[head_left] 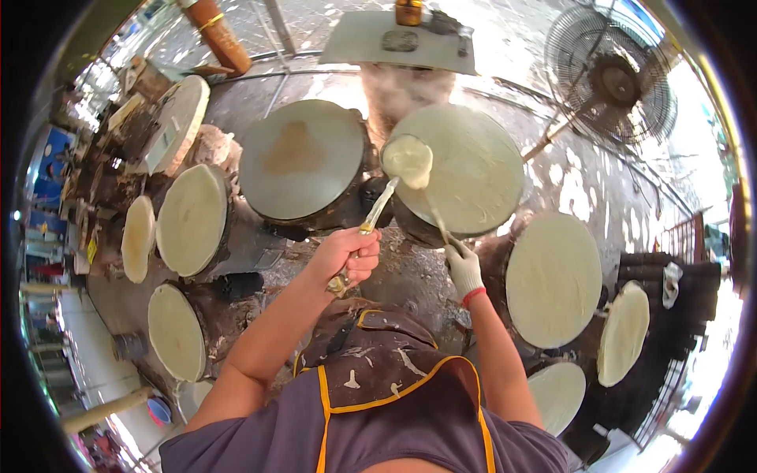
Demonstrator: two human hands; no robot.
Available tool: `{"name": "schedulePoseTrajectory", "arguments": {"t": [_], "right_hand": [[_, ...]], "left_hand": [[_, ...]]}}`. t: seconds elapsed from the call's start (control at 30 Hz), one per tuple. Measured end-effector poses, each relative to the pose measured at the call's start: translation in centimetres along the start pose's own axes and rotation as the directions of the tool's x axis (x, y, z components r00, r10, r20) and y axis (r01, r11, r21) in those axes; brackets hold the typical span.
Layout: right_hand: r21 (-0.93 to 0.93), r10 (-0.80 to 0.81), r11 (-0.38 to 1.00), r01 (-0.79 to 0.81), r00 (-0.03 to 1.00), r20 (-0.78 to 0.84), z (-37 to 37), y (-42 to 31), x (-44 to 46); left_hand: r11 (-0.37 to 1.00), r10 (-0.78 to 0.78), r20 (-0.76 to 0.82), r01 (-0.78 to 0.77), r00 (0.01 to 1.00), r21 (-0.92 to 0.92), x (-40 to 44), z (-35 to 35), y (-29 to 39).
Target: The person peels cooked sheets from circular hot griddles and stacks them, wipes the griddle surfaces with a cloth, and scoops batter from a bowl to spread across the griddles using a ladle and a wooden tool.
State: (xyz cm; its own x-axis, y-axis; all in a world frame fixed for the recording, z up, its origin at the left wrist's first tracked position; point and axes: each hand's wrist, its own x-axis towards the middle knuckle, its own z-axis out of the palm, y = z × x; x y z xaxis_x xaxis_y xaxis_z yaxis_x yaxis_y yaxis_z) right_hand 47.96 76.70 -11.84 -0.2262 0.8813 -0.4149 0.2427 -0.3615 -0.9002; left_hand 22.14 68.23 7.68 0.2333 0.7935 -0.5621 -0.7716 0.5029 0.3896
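My bare left hand (351, 256) is closed round the handle of a batter-smeared ladle (380, 206). At its far end a lump of pale batter (408, 161) hangs over the left edge of a round griddle (477, 177). A thin, pale layer covers that griddle. My right hand (464, 270), in a white glove with a red band at the wrist, grips a thin-handled scraper (436, 214). Its tip meets the batter lump, which hides the blade. Left of the ladle lies another griddle (264, 177), grey with a brown patch in the middle.
More batter-coated rounds stand at the right (554, 280) and the left (192, 219), several in all. A large fan (611, 79) is at the upper right. A small table (347, 43) with a jar (408, 12) stands ahead, with steam or smoke near it.
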Motion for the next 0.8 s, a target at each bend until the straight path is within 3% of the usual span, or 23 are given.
{"name": "schedulePoseTrajectory", "arguments": {"t": [0.07,0.13,0.23,0.4,0.47,0.53,0.57,0.67,0.7,0.8], "right_hand": [[0.213,0.157,0.966,-0.144,0.987,-0.044,1.5,-1.9,-0.9],[0.365,0.189,0.913,-0.182,0.982,0.016,3.3,-0.6,0.9],[0.389,0.195,0.9,-0.196,0.98,0.041,8.1,-3.2,1.9],[0.521,0.146,0.842,-0.138,0.989,0.026,17.8,-7.2,3.5],[0.477,0.056,0.879,-0.002,0.994,-0.099,22.9,-7.6,4.3],[0.088,-0.12,0.986,0.144,0.966,-0.228,26.8,-3.3,6.5],[-0.142,-0.181,0.979,0.148,0.951,-0.252,28.1,-1.0,7.4],[-0.427,-0.154,0.904,-0.002,0.932,-0.329,29.2,-4.2,6.1],[-0.438,-0.114,0.897,-0.057,0.928,-0.355,30.1,-5.4,6.5],[-0.249,-0.304,0.937,0.244,0.921,-0.242,33.2,-5.6,11.4]], "left_hand": [[0.997,0.077,0.004,-0.077,0.997,-0.024,-2.2,-1.1,1.1],[0.984,0.18,-0.002,-0.18,0.984,0.007,-4.3,-2.4,2.6],[0.933,0.323,-0.009,-0.317,0.946,0.172,-4.9,-4.5,5.9],[0.795,0.406,-0.064,-0.318,0.911,0.517,2.9,-14.5,10.8],[0.722,0.365,-0.077,-0.231,0.928,0.652,6.9,-19.5,12.4],[0.419,0.48,-0.103,-0.125,0.871,0.899,10.0,-23.3,13.3],[0.289,0.523,-0.082,-0.086,0.848,0.954,10.9,-25.1,14.0],[-0.018,0.616,0.012,-0.002,0.787,1.0,12.1,-28.8,16.8],[-0.039,0.596,-0.007,0.037,0.803,0.999,11.9,-29.3,18.1],[-0.126,0.583,-0.008,0.101,0.812,0.987,11.3,-30.8,21.4]]}}
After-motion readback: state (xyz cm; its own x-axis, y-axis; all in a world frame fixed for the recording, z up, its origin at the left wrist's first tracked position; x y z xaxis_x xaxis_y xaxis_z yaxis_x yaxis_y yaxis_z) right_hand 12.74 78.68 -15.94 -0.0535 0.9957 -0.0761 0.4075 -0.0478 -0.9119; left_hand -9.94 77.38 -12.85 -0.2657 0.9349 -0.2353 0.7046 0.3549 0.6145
